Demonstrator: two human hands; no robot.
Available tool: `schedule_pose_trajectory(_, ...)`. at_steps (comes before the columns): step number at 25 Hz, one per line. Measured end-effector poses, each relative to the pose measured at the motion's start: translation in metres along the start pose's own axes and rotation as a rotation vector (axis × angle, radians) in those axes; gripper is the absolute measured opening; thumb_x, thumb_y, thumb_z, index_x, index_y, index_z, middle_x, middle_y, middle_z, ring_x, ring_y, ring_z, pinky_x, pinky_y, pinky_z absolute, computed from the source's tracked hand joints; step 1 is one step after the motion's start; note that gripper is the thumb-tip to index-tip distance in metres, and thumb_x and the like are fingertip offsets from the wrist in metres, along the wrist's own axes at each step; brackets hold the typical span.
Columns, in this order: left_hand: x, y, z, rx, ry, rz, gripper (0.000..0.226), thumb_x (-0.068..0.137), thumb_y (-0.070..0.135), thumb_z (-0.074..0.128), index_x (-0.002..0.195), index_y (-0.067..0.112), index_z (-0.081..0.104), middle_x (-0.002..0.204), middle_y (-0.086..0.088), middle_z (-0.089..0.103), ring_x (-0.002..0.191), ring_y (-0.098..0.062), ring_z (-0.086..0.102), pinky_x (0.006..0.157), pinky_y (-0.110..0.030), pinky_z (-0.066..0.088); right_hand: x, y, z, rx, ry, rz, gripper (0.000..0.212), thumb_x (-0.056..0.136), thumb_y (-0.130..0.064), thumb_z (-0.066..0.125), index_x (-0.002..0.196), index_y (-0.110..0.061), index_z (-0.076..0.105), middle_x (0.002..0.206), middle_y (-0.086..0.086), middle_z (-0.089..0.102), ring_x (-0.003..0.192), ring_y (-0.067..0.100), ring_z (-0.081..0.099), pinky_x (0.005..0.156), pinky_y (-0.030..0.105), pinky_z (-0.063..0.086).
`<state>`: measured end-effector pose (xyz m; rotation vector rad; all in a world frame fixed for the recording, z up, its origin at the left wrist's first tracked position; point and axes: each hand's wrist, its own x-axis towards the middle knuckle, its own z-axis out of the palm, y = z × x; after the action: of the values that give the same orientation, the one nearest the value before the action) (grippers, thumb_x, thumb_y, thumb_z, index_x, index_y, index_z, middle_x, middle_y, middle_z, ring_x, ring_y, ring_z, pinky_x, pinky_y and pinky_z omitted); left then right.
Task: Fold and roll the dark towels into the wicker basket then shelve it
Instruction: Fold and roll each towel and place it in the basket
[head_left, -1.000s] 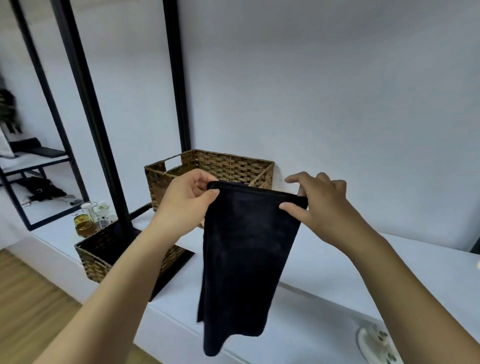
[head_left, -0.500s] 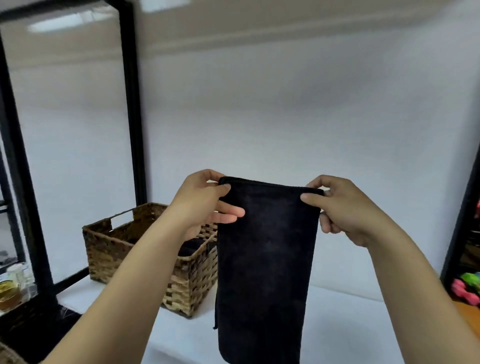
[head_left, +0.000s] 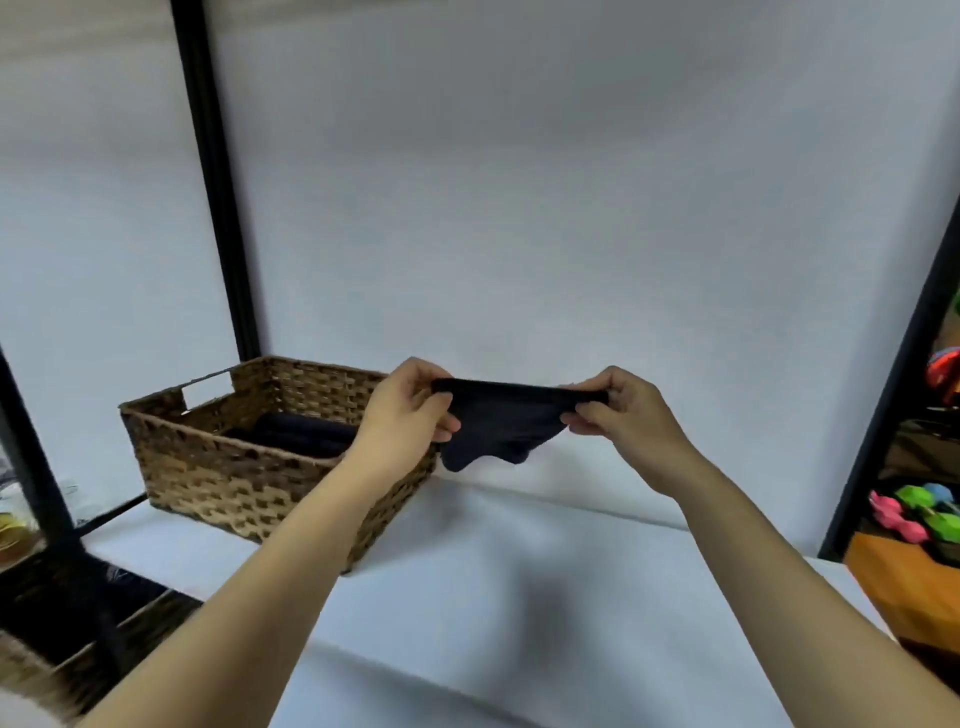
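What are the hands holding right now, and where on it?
A dark towel, pinched at its top edge: left hand on one end, right hand on the other.

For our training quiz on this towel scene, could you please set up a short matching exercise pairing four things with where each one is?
Things:
1. towel
2. rolled towels
3. basket
4. dumbbells

Places:
A. inside the basket
B. far right, past the black post
C. stretched in the air between the left hand and the right hand
D. standing on the white shelf, left of the hands

Pairs: 1-C, 2-A, 3-D, 4-B
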<state>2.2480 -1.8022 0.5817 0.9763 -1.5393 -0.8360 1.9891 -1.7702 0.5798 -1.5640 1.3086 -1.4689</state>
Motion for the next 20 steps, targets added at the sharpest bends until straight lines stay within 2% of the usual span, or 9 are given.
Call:
schedule_pose_trajectory(3,-0.089,-0.086,-0.002,0.143,-0.145,-0.040,0.027,0.096,-0.003,0.057,0.098,0.024,0.061,0.088,0.005,0.067,0.075,-0.011,0.065,0.070,-0.031,0.051,-0.085,0.074,0.014,-0.278,-0.129,0.099,0.013,0.093,0.004,0.059,0.094,-0.008,0.064,0.106,-0.014,0.075,0.097,0.023,0.070,0.082,0.036,0.053)
schedule_pose_trajectory(5,-0.157,-0.134,-0.006,0.273,-0.290,-0.052,0.036,0.095,0.002,0.061,0.094,0.038,0.060,0.098,0.016,0.061,0.090,-0.010,0.062,0.074,-0.023,0.048,-0.156,0.115,0.021,-0.424,-0.244,0.178,0.021,0.094,-0.002,0.059,0.092,-0.022,0.064,0.110,-0.027,0.070,0.104,0.003,0.066,0.081,0.021,0.049)
schedule_pose_trajectory(7,-0.207,-0.160,-0.008,0.376,-0.403,-0.017,0.034,0.096,0.007,0.062,0.098,0.041,0.059,0.106,0.021,0.057,0.104,-0.008,0.058,0.083,-0.019,0.046,-0.210,0.134,0.026,-0.533,-0.281,0.155,0.027,0.092,-0.007,0.061,0.098,-0.033,0.064,0.119,-0.029,0.063,0.114,-0.004,0.057,0.090,0.013,0.044)
schedule_pose_trajectory(9,-0.231,-0.166,-0.010,0.464,-0.420,0.059,0.027,0.092,0.011,0.062,0.104,0.036,0.060,0.110,0.023,0.054,0.110,-0.005,0.054,0.091,-0.021,0.046,-0.234,0.135,0.029,-0.567,-0.271,0.124,0.024,0.091,-0.014,0.065,0.096,-0.038,0.064,0.125,-0.028,0.059,0.119,-0.002,0.051,0.097,0.021,0.045)
schedule_pose_trajectory(12,-0.225,-0.149,-0.006,0.529,-0.364,0.165,0.021,0.087,0.018,0.057,0.104,0.030,0.060,0.107,0.021,0.056,0.105,-0.006,0.052,0.089,-0.028,0.047,-0.231,0.122,0.037,-0.681,-0.203,0.103,0.015,0.095,-0.020,0.060,0.089,-0.034,0.065,0.105,-0.026,0.064,0.105,0.000,0.049,0.095,0.032,0.045)
schedule_pose_trajectory(14,-0.207,-0.135,0.008,0.503,-0.328,0.197,0.016,0.092,0.018,0.055,0.106,0.027,0.060,0.109,0.017,0.058,0.105,-0.006,0.054,0.089,-0.031,0.049,-0.211,0.112,0.047,-0.775,-0.143,-0.004,0.015,0.099,-0.020,0.054,0.101,-0.028,0.066,0.113,-0.021,0.065,0.101,-0.002,0.045,0.099,0.030,0.040)
schedule_pose_trajectory(16,-0.182,-0.132,0.028,0.500,-0.313,0.196,0.023,0.098,0.017,0.054,0.119,0.023,0.060,0.126,0.010,0.060,0.125,-0.010,0.052,0.103,-0.032,0.046,-0.181,0.109,0.063,-0.760,-0.163,-0.082,0.027,0.102,-0.020,0.049,0.125,-0.023,0.064,0.140,-0.012,0.057,0.123,0.003,0.045,0.108,0.026,0.033)
schedule_pose_trajectory(18,-0.157,-0.140,0.048,0.581,-0.376,0.137,0.038,0.102,0.020,0.048,0.140,0.019,0.051,0.148,0.005,0.051,0.146,-0.014,0.034,0.118,-0.035,0.033,-0.151,0.119,0.081,-0.748,-0.343,-0.057,0.041,0.106,-0.024,0.042,0.146,-0.019,0.049,0.159,-0.005,0.037,0.145,0.012,0.033,0.118,0.031,0.027)
schedule_pose_trajectory(20,-0.135,-0.150,0.060,0.806,-0.480,0.036,0.040,0.103,0.025,0.043,0.142,0.021,0.049,0.145,0.004,0.052,0.142,-0.021,0.039,0.115,-0.038,0.033,-0.125,0.141,0.085,-0.883,-0.517,0.064,0.048,0.108,-0.029,0.035,0.155,-0.017,0.035,0.165,0.000,0.023,0.151,0.019,0.022,0.120,0.038,0.025)
